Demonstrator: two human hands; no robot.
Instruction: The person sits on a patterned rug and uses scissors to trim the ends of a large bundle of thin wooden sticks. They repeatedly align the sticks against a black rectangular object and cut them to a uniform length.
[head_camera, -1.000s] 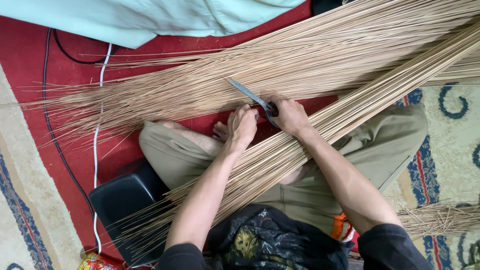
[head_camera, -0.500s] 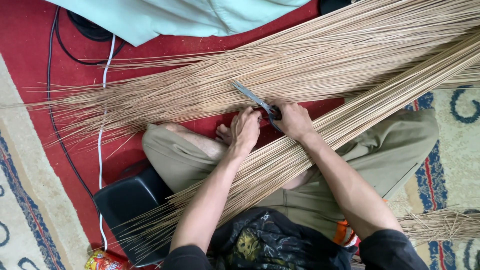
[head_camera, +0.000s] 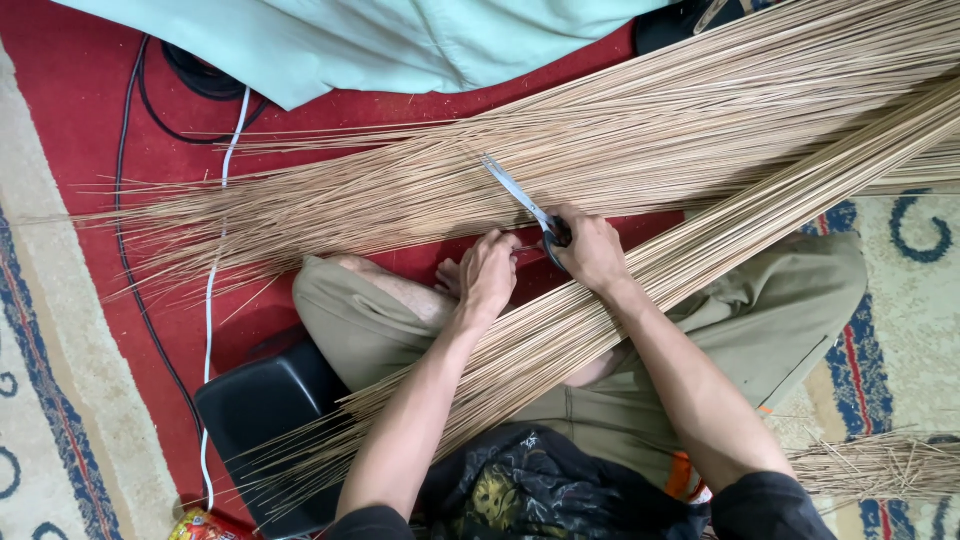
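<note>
Right hand: the right hand (head_camera: 592, 250) is closed around the dark handles of a pair of scissors (head_camera: 525, 207), fingers through the loops, so the blades point up and away from the body toward the far pile.
Scissors: the two silver blades lie close together, nearly shut, with the tips resting over the sticks; whether a stick sits between them is too fine to tell.
Left hand: the left hand (head_camera: 489, 272) is curled, fingertips pinched just beside the scissor handles, seemingly steadying a thin stick near the blades; what it grips is too small to make out.
Bundle on lap: a long bundle of thin tan sticks (head_camera: 640, 300) runs slantwise across the crossed legs, under both forearms, so the working end stays within reach of both hands.
Far pile: a wider spread of the same sticks (head_camera: 420, 195) lies fanned on the red carpet (head_camera: 70, 120) beyond the knees, apart from the lap bundle at its left end.
Seat: a black plastic stool (head_camera: 260, 410) sits at the person's left side, touching the bundle's lower ends.
Cables: a white cable (head_camera: 215, 260) and black ones trail along the carpet at the left, clear of the hands.
Cloth: a pale green cloth (head_camera: 380, 45) lies at the top edge.
Offcuts: a small heap of short stick pieces (head_camera: 880, 465) rests on the patterned rug at the person's right.
</note>
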